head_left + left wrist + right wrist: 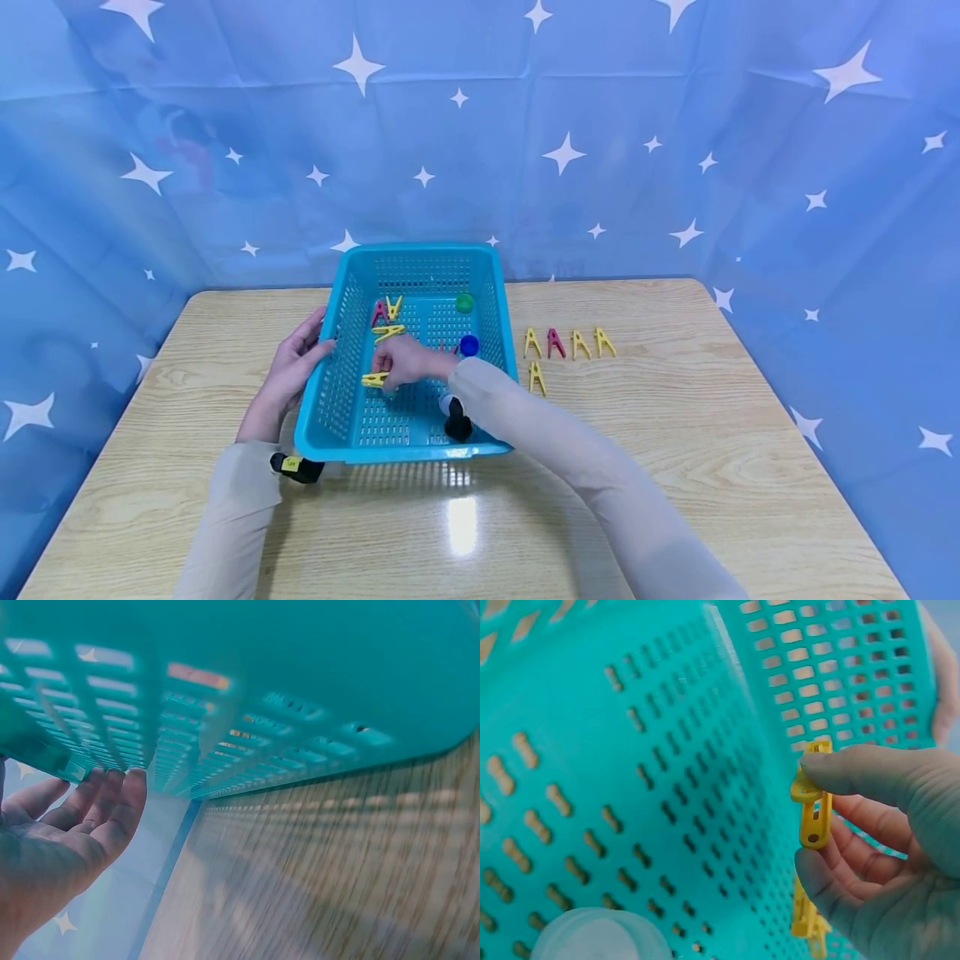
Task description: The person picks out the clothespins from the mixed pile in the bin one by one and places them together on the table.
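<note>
In the head view my left hand (288,372) holds the left rim of a blue plastic basket (324,421). Seen from the left wrist, its bent fingers (120,814) are against the basket's outer side, just under the rim. My right hand (408,360) is down inside the basket, pinching a yellow clothespin (814,817) between thumb and fingers near the left wall. Another yellow clothespin (388,332) lies just beyond that hand, with a red one (380,313) and a yellow one (394,307) farther back. The right forearm hides part of the basket floor.
Green (464,302) and blue (469,345) bottle caps lie in the basket, along with a whitish round cap (604,937). Right of the basket, a red clothespin (555,342) and several yellow clothespins (532,342) lie on the wooden table (675,400). A starry blue curtain (480,167) hangs behind.
</note>
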`<state>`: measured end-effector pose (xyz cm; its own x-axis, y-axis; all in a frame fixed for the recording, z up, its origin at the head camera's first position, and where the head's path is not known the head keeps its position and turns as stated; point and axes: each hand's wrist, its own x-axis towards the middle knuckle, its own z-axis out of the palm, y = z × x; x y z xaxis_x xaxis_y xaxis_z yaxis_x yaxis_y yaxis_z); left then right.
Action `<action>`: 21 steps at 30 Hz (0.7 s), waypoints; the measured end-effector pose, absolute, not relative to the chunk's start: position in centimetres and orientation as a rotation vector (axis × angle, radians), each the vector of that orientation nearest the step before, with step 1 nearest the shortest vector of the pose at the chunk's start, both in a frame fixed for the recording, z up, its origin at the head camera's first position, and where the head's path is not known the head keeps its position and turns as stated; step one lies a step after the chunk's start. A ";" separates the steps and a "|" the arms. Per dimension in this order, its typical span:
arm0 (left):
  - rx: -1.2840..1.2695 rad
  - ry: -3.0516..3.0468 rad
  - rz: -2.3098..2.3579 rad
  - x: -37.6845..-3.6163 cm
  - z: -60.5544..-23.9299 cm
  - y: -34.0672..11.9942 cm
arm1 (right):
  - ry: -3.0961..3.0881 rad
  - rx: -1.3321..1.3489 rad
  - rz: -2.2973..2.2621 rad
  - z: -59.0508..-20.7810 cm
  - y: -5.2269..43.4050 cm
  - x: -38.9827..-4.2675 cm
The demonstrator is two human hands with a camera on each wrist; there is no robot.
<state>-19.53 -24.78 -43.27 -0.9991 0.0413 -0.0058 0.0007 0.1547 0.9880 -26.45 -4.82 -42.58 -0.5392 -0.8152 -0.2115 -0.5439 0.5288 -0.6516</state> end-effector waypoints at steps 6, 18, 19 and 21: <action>0.048 2.368 2.025 -19.6 -43.3 -24.7 | 2.336 -1.049 -0.772 -40.5 -4.3 -25.6; 0.023 2.369 2.013 -19.5 -43.3 -24.7 | 2.380 -0.979 -0.846 -38.5 -3.3 -25.7; 0.024 2.369 2.013 -19.5 -43.3 -24.7 | 2.387 -0.987 -0.846 -38.4 -3.2 -25.7; 0.024 2.370 2.011 -19.5 -43.3 -24.8 | 2.400 -0.999 -0.850 -38.0 -3.0 -25.8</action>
